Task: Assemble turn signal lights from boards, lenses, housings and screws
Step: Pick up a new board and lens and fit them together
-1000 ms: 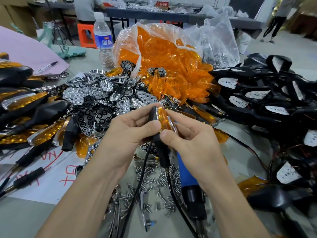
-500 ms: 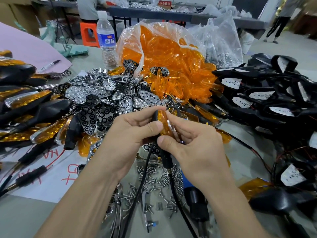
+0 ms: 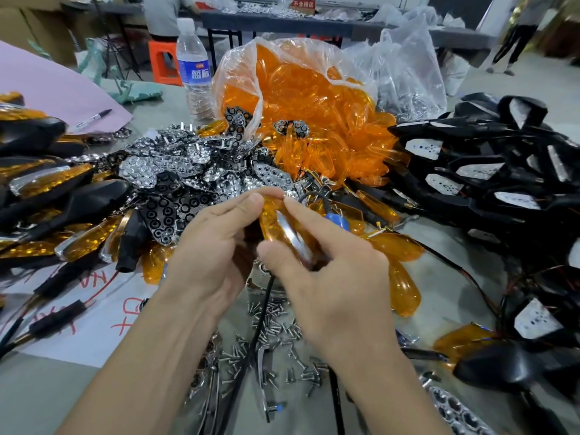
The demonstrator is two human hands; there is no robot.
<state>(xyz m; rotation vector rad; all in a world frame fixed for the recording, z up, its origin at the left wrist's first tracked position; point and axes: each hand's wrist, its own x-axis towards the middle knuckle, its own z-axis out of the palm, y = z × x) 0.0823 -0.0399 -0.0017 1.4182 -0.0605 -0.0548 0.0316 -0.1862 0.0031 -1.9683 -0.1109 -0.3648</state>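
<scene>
Turn signal (image 3: 273, 221) btwn L grip (image 3: 213, 255) & R grip (image 3: 339, 284)

On my feed it's just a bare left hand (image 3: 213, 255) and bare right hand (image 3: 342, 277), nails (image 3: 255, 200) cut short, both forearms (image 3: 131, 356) bare all the way down.

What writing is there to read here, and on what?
"不合格区": red sign in the background.
Blue label of the clear plastic water bottle: white characters, too blurred to read.
White paper sheet: red handwriting, partly covered, unreadable.
</scene>
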